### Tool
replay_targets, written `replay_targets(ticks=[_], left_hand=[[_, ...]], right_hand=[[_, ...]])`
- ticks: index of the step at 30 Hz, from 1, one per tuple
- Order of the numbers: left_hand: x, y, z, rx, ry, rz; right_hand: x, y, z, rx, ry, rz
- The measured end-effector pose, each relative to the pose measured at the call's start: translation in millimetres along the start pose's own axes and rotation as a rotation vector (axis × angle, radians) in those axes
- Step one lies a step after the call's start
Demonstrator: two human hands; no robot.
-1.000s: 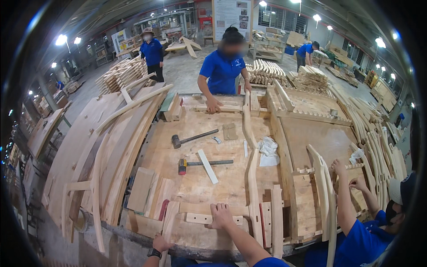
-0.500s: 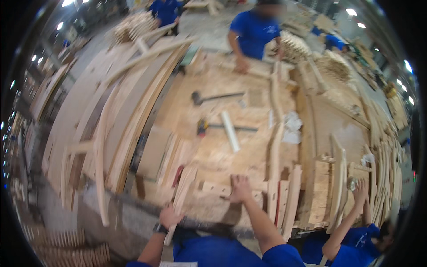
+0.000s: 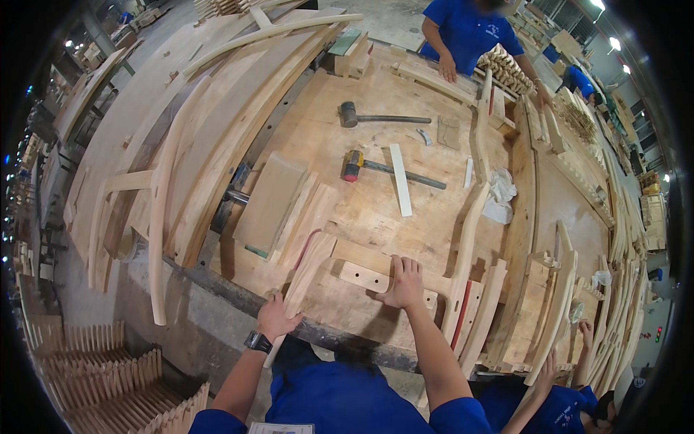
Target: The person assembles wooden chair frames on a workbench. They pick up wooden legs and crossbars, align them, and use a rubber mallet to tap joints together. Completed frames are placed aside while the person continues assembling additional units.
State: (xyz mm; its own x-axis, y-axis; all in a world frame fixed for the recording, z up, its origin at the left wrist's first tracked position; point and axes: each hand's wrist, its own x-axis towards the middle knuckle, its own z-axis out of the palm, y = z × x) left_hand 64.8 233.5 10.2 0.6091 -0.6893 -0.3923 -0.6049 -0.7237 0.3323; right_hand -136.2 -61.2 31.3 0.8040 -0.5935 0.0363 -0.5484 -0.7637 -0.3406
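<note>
On the workbench (image 3: pixel 376 217), hands apart — left hand (image 3: pixel 277 316) grips a slat (image 3: pixel 307 271), right hand (image 3: pixel 405 284) flat on a drilled rail (image 3: pixel 369 278).

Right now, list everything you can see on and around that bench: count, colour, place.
Workbench: one, pale wood, centre.
Mallets: two, dark-headed far, red-and-yellow-headed nearer, mid bench.
Thin slat: one, pale, across the nearer mallet's handle.
Drilled block: one, pale, near edge.
Curved wooden parts: many, pale, left and right.
White rag: one, right of centre.
Co-workers: blue shirts, far side and lower right.
Left hand: on a tapered piece at the bench edge.
Right hand: flat on the drilled block.
</note>
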Motion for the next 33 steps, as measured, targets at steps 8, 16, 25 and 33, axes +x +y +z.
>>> replay_targets(ticks=[8, 16, 25, 33], left_hand=[[1, 6, -2, -0.002, -0.102, -0.066], [3, 5, -4, 0.044, -0.084, -0.046], [3, 9, 10, 0.021, -0.11, -0.079], [7, 14, 9, 0.065, -0.118, -0.073]], right_hand=[[-1, 3, 6, -0.004, -0.007, -0.002], [3, 0, 6, 0.016, -0.009, 0.005], [2, 15, 4, -0.001, -0.106, 0.039], [-3, 15, 4, 0.036, -0.076, 0.05]])
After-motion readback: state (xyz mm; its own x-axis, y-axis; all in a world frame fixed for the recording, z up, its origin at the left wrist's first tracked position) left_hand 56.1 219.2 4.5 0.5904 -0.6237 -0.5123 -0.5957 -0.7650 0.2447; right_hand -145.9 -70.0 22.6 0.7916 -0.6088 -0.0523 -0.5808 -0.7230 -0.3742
